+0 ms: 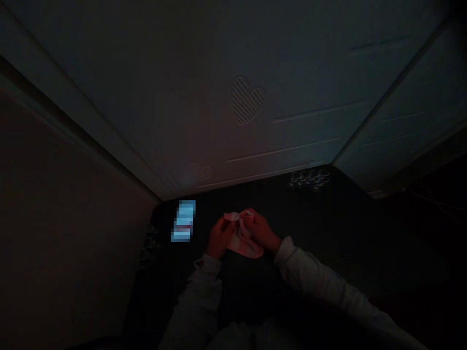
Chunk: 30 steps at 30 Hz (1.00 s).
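The scene is very dark. My left hand (219, 237) and my right hand (260, 228) meet over a dark surface (328, 243) and both pinch a small pale pink piece of cloth (243, 243). The cloth bunches up between the fingers and hangs down below them. Both arms wear light long sleeves.
A small lit screen (184, 221), blurred blue and pink, lies left of my hands. Several clear ring-like glass items (310, 178) sit at the back right. Behind stands a pale panel with a striped heart shape (247, 99). A plain wall (54, 218) is on the left.
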Tool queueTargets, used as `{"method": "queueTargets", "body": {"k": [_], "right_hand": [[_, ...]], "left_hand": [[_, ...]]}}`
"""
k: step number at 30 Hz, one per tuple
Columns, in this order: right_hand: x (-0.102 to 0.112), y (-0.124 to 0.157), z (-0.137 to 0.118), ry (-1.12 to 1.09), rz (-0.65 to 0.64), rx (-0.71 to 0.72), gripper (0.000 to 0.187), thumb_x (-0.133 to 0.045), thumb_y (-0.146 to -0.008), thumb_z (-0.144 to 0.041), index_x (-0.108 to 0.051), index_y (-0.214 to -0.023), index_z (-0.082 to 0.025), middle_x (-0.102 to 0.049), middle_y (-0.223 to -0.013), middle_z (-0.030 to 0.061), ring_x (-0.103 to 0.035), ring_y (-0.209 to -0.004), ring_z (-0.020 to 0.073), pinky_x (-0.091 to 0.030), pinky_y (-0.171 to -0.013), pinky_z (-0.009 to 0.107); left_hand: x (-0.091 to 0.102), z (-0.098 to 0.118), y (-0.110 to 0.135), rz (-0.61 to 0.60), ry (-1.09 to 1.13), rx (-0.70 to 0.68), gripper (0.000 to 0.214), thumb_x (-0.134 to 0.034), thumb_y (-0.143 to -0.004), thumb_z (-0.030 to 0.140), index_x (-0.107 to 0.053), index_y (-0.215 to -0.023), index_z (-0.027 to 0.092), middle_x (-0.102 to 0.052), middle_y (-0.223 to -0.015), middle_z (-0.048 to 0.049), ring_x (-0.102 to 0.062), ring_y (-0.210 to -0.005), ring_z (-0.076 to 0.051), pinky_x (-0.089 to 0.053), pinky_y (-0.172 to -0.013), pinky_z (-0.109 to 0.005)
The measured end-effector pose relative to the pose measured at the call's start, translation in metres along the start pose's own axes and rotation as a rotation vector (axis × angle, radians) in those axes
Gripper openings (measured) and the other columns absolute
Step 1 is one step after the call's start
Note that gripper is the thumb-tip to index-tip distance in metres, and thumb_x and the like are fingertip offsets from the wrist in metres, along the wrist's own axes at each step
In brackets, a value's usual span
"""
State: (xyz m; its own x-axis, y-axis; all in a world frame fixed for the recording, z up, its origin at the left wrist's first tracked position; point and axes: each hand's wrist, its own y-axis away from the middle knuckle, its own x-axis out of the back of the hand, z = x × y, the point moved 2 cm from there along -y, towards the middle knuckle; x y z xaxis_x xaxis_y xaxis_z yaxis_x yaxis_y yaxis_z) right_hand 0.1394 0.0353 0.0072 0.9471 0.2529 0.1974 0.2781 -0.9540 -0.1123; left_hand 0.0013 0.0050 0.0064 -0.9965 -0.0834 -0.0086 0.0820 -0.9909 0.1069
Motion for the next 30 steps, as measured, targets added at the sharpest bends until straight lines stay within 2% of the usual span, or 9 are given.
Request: {"method": "queueTargets", "body": {"k": [9,30], "right_hand": [[-0.0002,-0.0001,-0.0021,-0.016,-0.002,0.009,0.018,-0.039,-0.078,-0.029,-0.052,-0.078,-0.017,-0.051,-0.070,-0.0008,-0.047,-0.063,0.0116,-0.037,-0.057,0.022],[0.0000,-0.0001,-0.0012,-0.021,-0.004,0.007,0.017,-0.039,-0.079,-0.027,-0.052,-0.079,-0.017,-0.052,-0.071,-0.0006,-0.047,-0.065,0.0113,-0.037,-0.058,0.022]], "left_hand": [[0.0016,-0.0054,-0.0019,-0.009,-0.002,0.000,0.027,-0.056,-0.070,0.033,-0.057,-0.092,0.016,-0.063,-0.087,-0.0042,-0.057,-0.081,-0.017,-0.044,-0.071,-0.027],[-0.0001,-0.0018,-0.0005,-0.007,0.011,0.008,0.030,-0.056,-0.069,0.033,-0.056,-0.093,0.015,-0.063,-0.088,-0.0047,-0.058,-0.082,-0.017,-0.044,-0.072,-0.028]]}}
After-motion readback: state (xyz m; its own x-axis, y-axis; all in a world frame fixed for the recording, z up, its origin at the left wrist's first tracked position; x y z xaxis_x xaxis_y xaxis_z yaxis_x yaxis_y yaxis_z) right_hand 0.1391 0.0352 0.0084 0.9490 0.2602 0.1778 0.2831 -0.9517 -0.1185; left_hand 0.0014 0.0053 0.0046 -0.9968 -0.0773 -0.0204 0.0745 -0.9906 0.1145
